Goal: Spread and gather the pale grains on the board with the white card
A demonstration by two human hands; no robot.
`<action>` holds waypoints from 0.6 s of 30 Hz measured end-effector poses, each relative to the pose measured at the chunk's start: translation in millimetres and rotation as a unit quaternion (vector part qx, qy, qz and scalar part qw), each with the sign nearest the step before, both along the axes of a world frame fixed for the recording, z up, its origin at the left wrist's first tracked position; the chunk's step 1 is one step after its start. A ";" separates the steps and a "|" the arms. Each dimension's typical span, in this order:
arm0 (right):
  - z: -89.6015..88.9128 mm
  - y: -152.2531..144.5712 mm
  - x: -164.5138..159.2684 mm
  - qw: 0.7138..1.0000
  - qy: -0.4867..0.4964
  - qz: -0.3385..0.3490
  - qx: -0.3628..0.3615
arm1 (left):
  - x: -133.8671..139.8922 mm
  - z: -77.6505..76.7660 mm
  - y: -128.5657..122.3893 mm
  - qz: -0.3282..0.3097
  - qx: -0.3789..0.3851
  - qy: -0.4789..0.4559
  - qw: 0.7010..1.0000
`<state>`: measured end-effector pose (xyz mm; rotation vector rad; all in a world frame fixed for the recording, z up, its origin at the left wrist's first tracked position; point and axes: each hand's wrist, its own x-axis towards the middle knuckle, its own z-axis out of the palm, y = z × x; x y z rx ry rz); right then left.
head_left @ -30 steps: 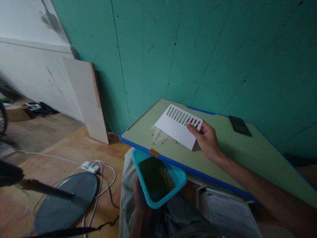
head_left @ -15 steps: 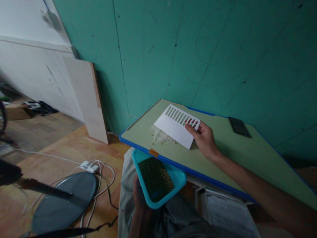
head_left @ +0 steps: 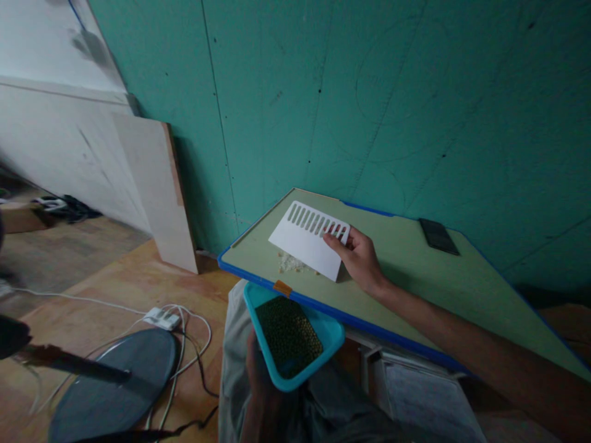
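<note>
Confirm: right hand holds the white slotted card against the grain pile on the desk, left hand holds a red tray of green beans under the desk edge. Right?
Not quite. The tray is blue, not red; the head view shows it. The rest stands: the right hand holds the white slotted card against the grain pile on the desk, and the left hand holds the tray of green beans under the desk edge.

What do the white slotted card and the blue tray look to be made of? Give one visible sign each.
White slotted card: probably thin matte plastic or stiff card; flat sheet, clean-cut slots. Blue tray: likely moulded plastic; smooth, uniform colour, rounded rim.
</note>
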<state>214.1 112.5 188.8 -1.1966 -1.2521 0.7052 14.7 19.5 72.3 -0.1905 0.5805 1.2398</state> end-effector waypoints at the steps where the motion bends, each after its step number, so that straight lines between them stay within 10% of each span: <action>1: 0.0 1.2 -2.7 1.000 -0.004 0.002 0.004 | 0.0 2.8 1.0 -0.006 -0.003 -0.007 1.000; 10: -1.5 -1.5 -5.7 1.000 -0.010 0.001 0.022 | 0.5 12.7 1.0 0.043 -0.111 0.020 0.993; 18: -3.5 0.4 -3.5 0.999 0.007 -0.016 0.031 | -4.1 -8.6 4.2 0.059 -0.131 0.072 0.987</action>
